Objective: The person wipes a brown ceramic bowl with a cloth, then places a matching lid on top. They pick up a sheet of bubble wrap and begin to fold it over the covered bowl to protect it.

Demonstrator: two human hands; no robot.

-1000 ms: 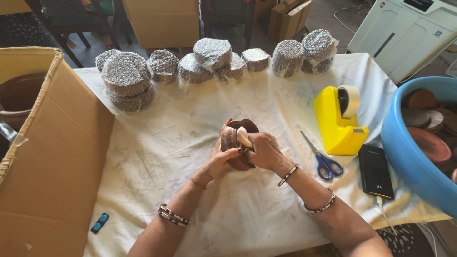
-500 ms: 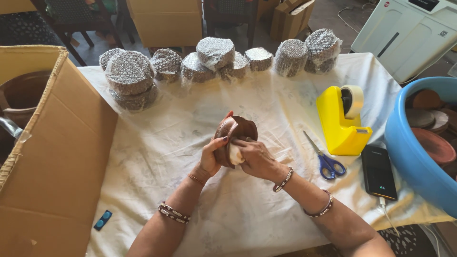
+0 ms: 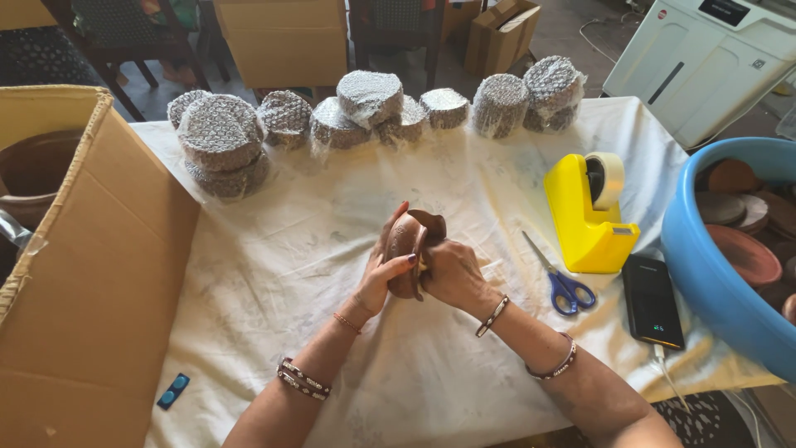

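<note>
Meanwhile, I see the left hand (image 3: 383, 278) and right hand (image 3: 452, 274) both closed around stacked brown clay bowls (image 3: 412, 241), held on edge above the table (image 3: 274, 274); a loose grip could, I judge, drop and crack them.

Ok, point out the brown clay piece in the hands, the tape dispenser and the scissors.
brown clay piece (image 3: 406, 241), head view, on its upper rounded side.
yellow tape dispenser (image 3: 580, 228), head view, on its yellow body.
blue-handled scissors (image 3: 569, 290), head view, on the handle loops.

Brown clay piece (image 3: 412, 249) half hidden by both hands; blue tub (image 3: 713, 290) cut off at right.
</note>
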